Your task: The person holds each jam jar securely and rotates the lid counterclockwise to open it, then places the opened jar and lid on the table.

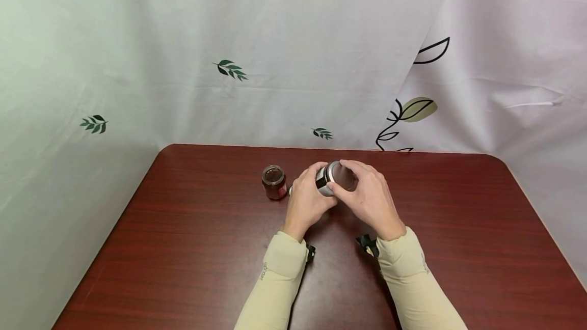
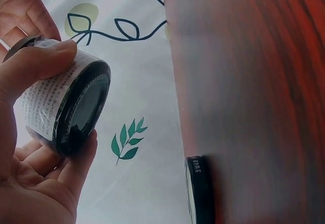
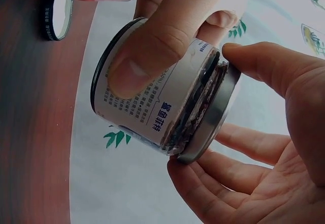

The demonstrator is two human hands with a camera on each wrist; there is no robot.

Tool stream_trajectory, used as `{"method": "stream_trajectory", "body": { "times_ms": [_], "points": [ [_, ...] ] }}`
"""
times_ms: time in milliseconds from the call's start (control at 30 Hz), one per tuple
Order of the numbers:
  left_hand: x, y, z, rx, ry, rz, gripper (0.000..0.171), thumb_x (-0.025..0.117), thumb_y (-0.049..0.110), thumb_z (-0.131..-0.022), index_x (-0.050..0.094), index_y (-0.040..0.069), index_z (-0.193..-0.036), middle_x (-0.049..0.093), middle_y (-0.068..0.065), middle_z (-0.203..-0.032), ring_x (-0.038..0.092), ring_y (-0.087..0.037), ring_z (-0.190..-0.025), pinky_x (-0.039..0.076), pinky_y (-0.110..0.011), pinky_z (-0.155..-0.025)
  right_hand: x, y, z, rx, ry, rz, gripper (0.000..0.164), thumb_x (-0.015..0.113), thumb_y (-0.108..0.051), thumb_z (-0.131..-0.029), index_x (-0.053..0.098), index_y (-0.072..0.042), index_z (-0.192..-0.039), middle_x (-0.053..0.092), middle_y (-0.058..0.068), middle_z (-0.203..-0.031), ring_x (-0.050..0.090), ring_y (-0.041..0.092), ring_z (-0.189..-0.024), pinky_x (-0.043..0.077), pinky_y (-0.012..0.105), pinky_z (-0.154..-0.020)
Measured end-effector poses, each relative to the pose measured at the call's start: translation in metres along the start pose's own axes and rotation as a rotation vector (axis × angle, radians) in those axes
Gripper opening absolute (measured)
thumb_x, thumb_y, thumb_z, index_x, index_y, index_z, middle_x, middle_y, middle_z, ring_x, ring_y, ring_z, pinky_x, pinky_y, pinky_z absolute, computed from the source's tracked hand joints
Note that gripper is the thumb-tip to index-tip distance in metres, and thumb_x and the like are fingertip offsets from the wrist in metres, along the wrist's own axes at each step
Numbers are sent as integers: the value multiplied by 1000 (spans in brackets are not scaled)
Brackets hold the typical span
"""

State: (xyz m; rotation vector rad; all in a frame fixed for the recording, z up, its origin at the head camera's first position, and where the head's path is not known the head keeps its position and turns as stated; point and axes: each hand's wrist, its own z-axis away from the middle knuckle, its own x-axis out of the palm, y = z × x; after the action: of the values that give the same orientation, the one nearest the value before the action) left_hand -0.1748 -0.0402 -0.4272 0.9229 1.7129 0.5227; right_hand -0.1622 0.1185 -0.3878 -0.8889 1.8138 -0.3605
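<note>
The jar [image 3: 152, 113] tilts above the far middle of the table [image 1: 206, 269], its silver lid [image 3: 212, 118] turned to the right. The left hand [image 1: 308, 197] grips the jar's body between thumb and fingers; the right hand [image 1: 370, 197] pinches the lid's rim. To the left stands a second jar [image 1: 275, 188], with a black lid [image 3: 60, 10] just beside it.

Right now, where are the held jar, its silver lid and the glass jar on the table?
Held jar [image 3: 155, 93]: right wrist view, on its white label.
Silver lid [image 3: 215, 116]: right wrist view, on its side edge.
Glass jar [image 1: 272, 187]: head view, on its front wall.
</note>
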Motion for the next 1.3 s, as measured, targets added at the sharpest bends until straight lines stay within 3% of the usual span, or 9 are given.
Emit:
{"method": "stream_trajectory", "body": {
  "times_ms": [1300],
  "points": [
    [1,1,0,-2,-18,-29,67,88,21,-69,61,14,-130,67,-5,-117,65,-22,-102,53,-41,-88,-6,5,-2,-47,-56,10,52,84,-22,-80,68,-1,-125,67,15,-124,64,29,-109,51,45,-90]
  ]
}}
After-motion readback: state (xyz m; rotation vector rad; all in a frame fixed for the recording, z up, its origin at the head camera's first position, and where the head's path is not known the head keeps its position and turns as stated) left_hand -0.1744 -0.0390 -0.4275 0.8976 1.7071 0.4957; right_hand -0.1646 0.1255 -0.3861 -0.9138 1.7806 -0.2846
